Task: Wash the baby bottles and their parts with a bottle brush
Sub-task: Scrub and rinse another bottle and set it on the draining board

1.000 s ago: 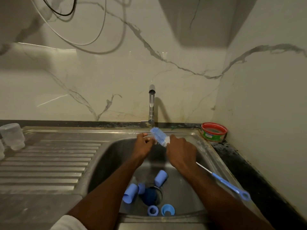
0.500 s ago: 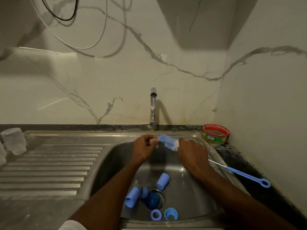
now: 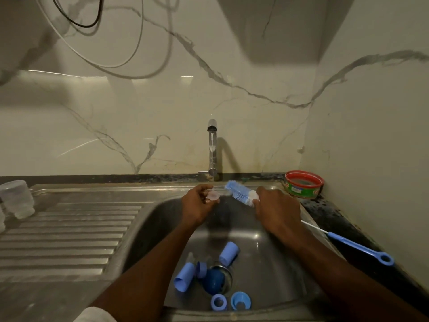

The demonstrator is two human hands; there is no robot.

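Observation:
Over the back of the steel sink, my left hand pinches a small clear bottle teat. My right hand grips the blue bottle brush just behind its bristles, which point left and sit a little apart from the teat. The brush's blue handle with a ring end sticks out to the right over the counter. On the sink floor lie several blue parts: two caps, two rings and a dark blue piece over the drain.
The tap stands at the back wall with a thin stream of water running. Clear bottles stand at the far left of the ribbed drainboard. A red-rimmed soap tub sits in the back right corner.
The brush head has pulled back to the right, off the teat, and its handle has swung further out over the counter. My left hand has stayed at the back of the sink holding the teat.

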